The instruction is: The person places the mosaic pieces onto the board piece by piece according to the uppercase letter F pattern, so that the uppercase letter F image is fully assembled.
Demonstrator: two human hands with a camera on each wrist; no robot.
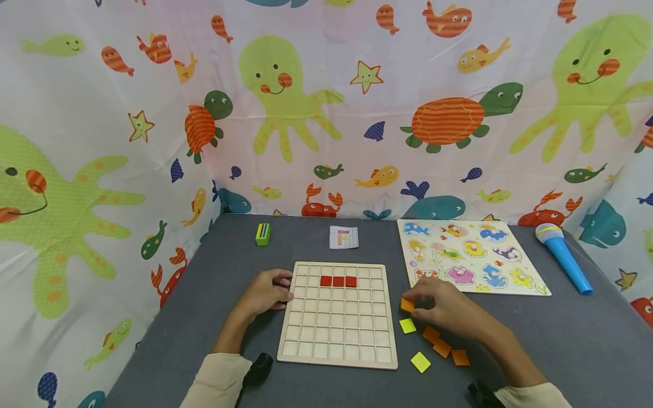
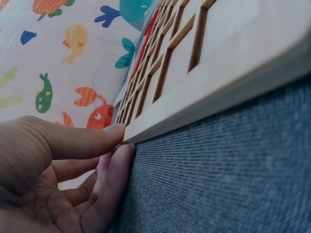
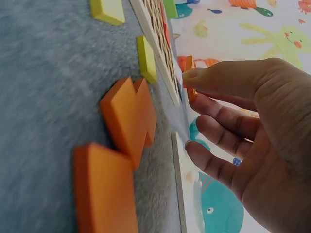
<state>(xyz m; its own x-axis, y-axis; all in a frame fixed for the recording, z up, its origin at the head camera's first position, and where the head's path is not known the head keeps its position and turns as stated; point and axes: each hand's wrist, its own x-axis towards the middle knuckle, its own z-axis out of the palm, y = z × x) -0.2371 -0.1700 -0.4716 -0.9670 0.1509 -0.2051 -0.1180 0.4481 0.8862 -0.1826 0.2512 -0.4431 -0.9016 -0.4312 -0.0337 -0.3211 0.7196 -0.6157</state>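
A square wooden grid board lies on the dark table, with three red square tiles side by side in one of its upper rows. At the board's left edge is my left hand; in the left wrist view its thumb and a finger pinch the rim. To the right of the board, my right hand pinches an orange square tile between thumb and finger, lifted off the table. Below that hand lie three loose orange tiles and two yellow tiles.
Behind the board sit a small patterned card and a green block with coloured stripes. A sea-animal puzzle board lies at the right back, with a blue toy microphone beside it. A printed cloth rises behind the table.
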